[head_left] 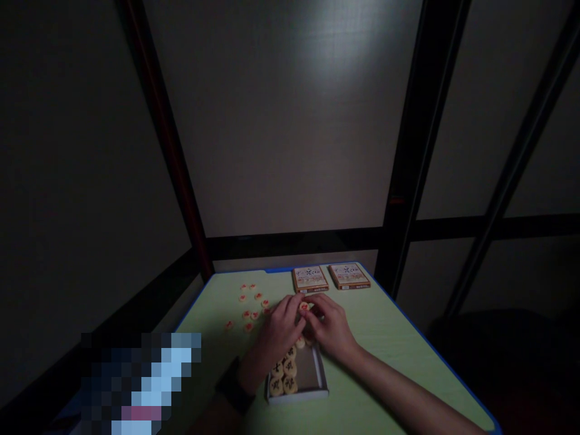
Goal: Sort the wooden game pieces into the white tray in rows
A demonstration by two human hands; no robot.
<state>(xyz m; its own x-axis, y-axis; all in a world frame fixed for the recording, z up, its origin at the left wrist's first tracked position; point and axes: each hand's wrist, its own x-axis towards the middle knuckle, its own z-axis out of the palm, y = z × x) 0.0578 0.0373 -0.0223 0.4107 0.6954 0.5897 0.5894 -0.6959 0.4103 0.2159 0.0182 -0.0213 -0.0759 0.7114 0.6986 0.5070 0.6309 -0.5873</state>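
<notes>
A round Chinese chess piece (304,307) with a red character is held up between my two hands, over the far end of an open box. My right hand (333,326) pinches it from the right with thumb and fingers. From the left, the curled fingers of my left hand (281,326) close on the same piece. Below them is the shallow box tray (322,386), which has black-character pieces (289,384) packed along its left side and a bare brown floor on the right. My hands hide its far end, where a few pale pieces (300,342) peek out.
Several loose red-character pieces (246,314) lie scattered on the green table (376,362) to the left. Two flat printed boxes (310,278) (348,276) rest at the back edge. Dark-framed panels (290,151) rise behind. A pixelated patch covers the lower left.
</notes>
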